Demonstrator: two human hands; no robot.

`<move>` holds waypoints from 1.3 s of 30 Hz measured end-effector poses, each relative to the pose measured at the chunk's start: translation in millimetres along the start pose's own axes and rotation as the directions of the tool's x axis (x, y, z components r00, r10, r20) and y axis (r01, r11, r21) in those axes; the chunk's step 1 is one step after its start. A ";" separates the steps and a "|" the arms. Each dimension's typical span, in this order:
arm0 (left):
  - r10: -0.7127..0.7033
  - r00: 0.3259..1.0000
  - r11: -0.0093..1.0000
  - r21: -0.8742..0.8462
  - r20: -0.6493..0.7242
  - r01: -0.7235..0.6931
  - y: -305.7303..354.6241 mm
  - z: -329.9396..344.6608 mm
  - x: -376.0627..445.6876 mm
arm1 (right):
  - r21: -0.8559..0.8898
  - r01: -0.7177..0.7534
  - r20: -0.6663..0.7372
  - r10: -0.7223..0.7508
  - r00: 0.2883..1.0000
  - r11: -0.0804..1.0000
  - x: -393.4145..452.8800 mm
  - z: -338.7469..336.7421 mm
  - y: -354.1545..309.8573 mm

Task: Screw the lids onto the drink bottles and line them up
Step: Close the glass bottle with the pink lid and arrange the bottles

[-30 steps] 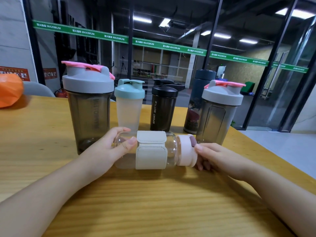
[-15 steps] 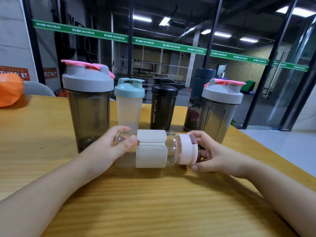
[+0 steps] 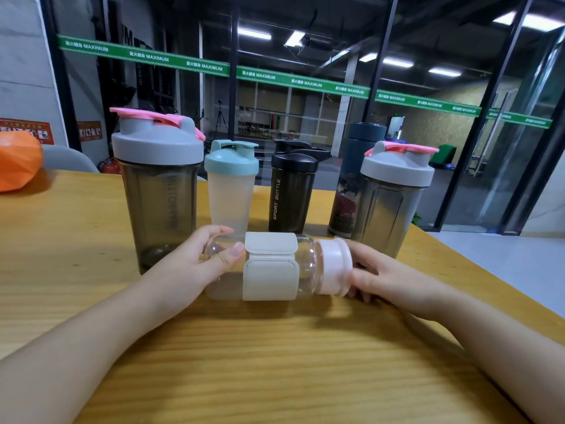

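Note:
A clear glass bottle point(image 3: 307, 264) with a cream sleeve lies on its side, held just above the wooden table point(image 3: 275, 362). My left hand point(image 3: 195, 264) grips its base end. My right hand point(image 3: 379, 280) wraps the pale pink lid point(image 3: 331, 266) on its neck, fingers behind the lid. Behind stand lidded bottles in a row: a big smoky shaker with grey and pink lid point(image 3: 157, 185), a frosted one with teal lid point(image 3: 230, 185), a black sport bottle point(image 3: 292, 188), a dark blue flask point(image 3: 351, 179), and a second smoky shaker with grey lid point(image 3: 393, 197).
An orange bag point(image 3: 16, 162) sits at the table's far left, next to a grey chair back point(image 3: 68, 159). The table's right edge point(image 3: 477, 270) runs diagonally beside my right arm. Glass walls stand behind the bottles.
My right hand has turned on the pink lid: fingers that were spread over its top and bottom now curl behind it. The bottle and my left hand stay in place.

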State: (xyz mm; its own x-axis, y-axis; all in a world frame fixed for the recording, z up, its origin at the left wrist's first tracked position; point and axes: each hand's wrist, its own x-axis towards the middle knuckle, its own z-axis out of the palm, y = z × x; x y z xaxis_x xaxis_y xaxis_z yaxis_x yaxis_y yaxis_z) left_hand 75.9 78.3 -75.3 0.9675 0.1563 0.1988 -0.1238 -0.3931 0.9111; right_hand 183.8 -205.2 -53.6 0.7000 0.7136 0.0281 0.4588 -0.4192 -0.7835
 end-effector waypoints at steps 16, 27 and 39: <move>-0.019 1.000 1.000 0.021 0.004 0.019 2.8 -0.3 -1.0 | -0.018 0.074 0.043 -0.073 0.996 0.997 -4.9 0.7 -7.5; -0.007 1.000 1.000 0.001 -0.003 0.007 0.6 -0.3 -0.3 | -0.024 0.030 -0.003 -0.030 1.000 0.999 -0.7 1.8 -1.1; -0.008 1.000 1.000 -0.002 0.004 0.008 0.3 0.2 0.0 | 0.032 0.083 0.022 -0.084 0.996 0.996 -0.3 0.5 1.0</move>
State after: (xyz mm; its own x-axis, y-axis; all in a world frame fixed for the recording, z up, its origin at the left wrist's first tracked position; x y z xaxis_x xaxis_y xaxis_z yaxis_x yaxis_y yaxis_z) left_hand 76.0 78.0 -75.1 0.9693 0.1562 0.1899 -0.1161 -0.3899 0.9135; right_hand 183.8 -205.6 -54.7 0.6465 0.7587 0.0802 0.4980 -0.3401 -0.7977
